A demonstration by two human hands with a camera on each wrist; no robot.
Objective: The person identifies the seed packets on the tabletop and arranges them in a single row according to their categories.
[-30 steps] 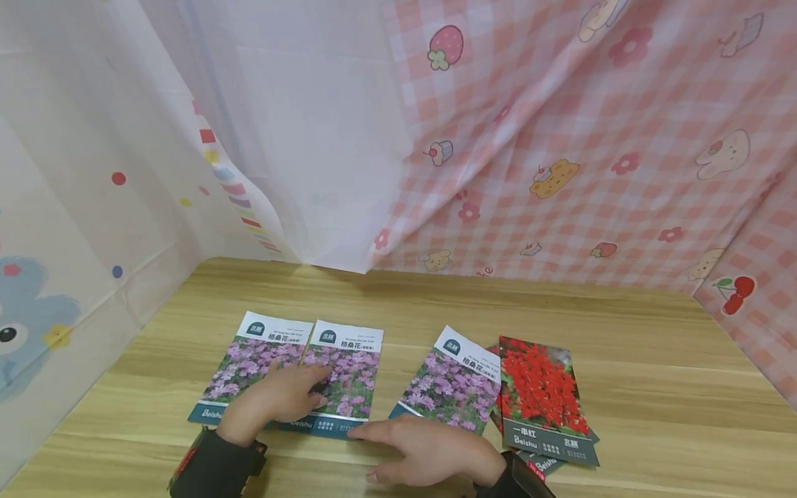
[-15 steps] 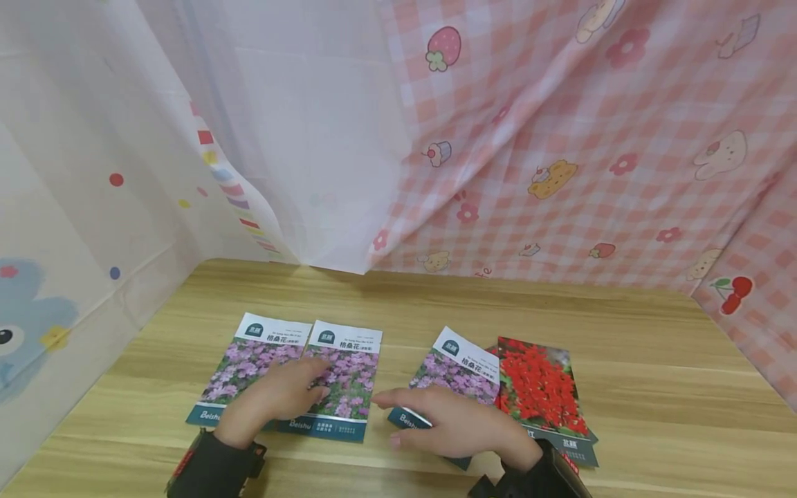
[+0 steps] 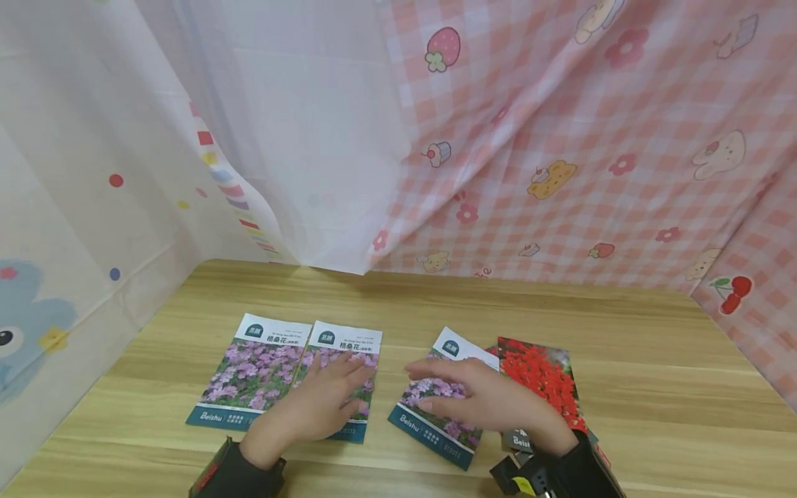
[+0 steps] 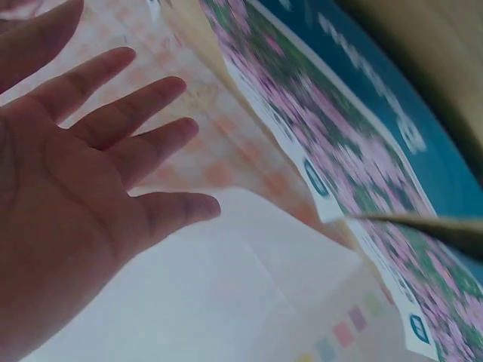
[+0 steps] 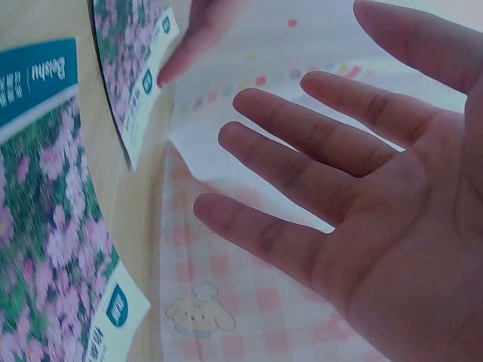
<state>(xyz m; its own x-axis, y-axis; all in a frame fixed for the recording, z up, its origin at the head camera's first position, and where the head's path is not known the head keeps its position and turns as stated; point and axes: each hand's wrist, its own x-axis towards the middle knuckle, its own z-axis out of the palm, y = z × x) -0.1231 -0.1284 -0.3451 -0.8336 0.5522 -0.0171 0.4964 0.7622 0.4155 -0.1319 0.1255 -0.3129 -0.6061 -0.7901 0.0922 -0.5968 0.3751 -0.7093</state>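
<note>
Three seed packets with purple-pink flowers lie on the wooden table. The left packet (image 3: 249,373) and the middle packet (image 3: 349,339) lie side by side. My left hand (image 3: 317,401) is over the middle packet, fingers spread; the left wrist view shows its bare palm (image 4: 68,196). The third purple packet (image 3: 436,429) lies tilted to the right, partly covered by my right hand (image 3: 479,394), whose fingers are extended and hold nothing. Beside it a red-flower packet (image 3: 542,373) rests on other packets, partly hidden by the right forearm.
The wooden table (image 3: 654,373) reaches back to a pink checked cloth (image 3: 560,228) and a white cloth (image 3: 324,173). A white printed cloth (image 3: 62,207) hangs along the left side. Black bands (image 3: 239,474) sit on both wrists.
My left hand has shifted right and spread its fingers over the middle packet. The right hand has moved right and up, from near the middle packet's corner to over the third purple packet.
</note>
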